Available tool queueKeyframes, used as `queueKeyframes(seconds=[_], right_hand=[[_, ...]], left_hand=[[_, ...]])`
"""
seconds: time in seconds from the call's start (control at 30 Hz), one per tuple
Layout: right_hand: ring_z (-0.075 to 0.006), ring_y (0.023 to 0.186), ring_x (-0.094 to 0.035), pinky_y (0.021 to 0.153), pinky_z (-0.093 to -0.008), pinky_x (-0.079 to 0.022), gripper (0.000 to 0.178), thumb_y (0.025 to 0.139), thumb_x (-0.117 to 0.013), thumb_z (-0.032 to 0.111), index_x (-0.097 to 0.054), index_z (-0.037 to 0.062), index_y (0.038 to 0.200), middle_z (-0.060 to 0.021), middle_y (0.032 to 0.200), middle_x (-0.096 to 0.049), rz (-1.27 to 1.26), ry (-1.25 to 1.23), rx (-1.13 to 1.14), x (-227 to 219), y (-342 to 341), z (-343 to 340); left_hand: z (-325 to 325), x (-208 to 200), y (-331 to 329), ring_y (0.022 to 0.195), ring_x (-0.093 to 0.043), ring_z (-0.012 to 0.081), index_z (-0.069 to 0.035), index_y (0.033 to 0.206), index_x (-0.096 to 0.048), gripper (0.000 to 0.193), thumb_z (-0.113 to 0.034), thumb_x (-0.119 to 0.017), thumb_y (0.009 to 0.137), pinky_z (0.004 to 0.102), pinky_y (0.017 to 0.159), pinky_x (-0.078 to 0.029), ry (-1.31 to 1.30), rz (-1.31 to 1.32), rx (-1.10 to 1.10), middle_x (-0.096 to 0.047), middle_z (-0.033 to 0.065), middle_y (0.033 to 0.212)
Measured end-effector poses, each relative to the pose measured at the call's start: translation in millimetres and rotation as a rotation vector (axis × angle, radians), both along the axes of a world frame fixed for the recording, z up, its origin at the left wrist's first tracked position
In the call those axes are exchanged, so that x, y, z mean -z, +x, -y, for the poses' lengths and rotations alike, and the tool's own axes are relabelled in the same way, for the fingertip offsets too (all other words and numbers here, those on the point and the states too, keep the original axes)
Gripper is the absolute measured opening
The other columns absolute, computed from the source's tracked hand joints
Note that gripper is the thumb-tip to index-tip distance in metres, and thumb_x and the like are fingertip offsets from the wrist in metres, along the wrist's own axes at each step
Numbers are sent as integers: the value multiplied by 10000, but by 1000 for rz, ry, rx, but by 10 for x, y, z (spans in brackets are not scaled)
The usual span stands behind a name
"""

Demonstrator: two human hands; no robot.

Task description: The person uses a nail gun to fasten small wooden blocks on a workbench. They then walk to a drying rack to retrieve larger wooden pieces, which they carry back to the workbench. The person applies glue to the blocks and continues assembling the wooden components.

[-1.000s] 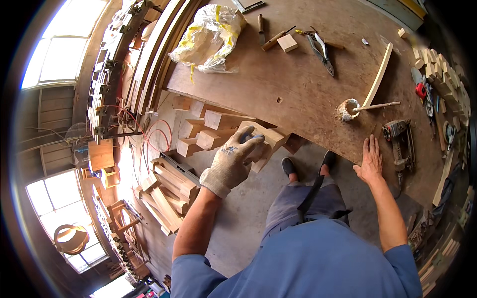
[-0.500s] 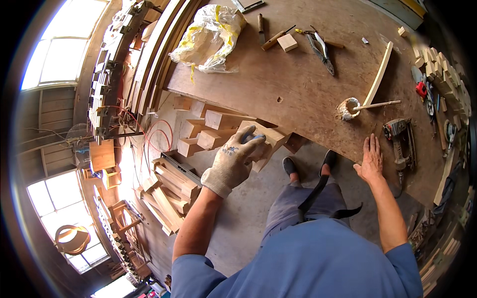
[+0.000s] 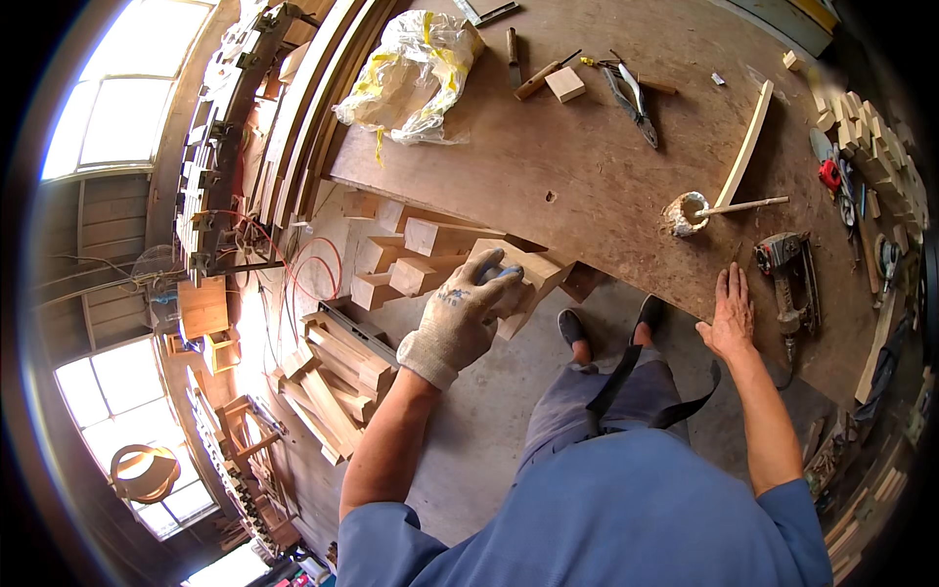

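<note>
My left hand [image 3: 457, 318] wears a pale work glove with blue on its finger side. Its fingers are bent around the near end of a thick light-wood piece [image 3: 538, 269] beside the workbench's edge; the contact under the fingers is partly hidden. Bare, my right hand [image 3: 731, 318] lies flat on the brown workbench [image 3: 587, 196], fingers stretched forward and nothing in them. Just right of it is a power tool with a grey and red body [image 3: 781, 269]. Beyond the fingers stands a small crusted pot [image 3: 685, 215] with a stick [image 3: 743, 206] across it.
Several square timbers [image 3: 421, 274] jut out left of my gloved hand, with stacked wood lengths [image 3: 333, 391] on the floor. Crumpled plastic [image 3: 416, 78], a wood block [image 3: 565, 84], pliers [image 3: 631, 103] and a thin strip [image 3: 745, 147] lie on the bench. A red hose [image 3: 318, 264] loops at left.
Both hands keep their places. The loose black strap at my waist has swung, its right end now higher.
</note>
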State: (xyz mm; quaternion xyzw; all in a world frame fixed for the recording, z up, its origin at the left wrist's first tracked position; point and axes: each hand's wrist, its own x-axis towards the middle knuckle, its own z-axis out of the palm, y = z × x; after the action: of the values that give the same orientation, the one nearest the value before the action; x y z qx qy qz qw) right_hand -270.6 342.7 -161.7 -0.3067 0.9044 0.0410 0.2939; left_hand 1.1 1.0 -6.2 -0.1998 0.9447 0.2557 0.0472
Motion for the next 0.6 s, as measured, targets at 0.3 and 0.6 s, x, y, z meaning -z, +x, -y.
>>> queueKeyframes(seconds=[0.3,0.6], right_hand=[[-374,1632,-156,1236,-610,-343,1104,779,-903,226,-261,12,1652,-180,1769,-140,-13,-47,-8,26,0,-38],[-377,1633,-153,1229,-630,-340,1108,767,-904,207,-268,11,1652,-179,1774,-132,-12,-53,-2,60,-3,-48]], left_hand=[[-12,-11,-7,1254,-645,417,-179,1359,-693,653,78,-714,759,462,1003,-590,-5,-25,-3,-569,184,1501],[-28,-7,-1,1258,-644,420,-174,1357,-693,652,90,-714,761,460,1003,-591,-3,-32,-8,-566,200,1498]])
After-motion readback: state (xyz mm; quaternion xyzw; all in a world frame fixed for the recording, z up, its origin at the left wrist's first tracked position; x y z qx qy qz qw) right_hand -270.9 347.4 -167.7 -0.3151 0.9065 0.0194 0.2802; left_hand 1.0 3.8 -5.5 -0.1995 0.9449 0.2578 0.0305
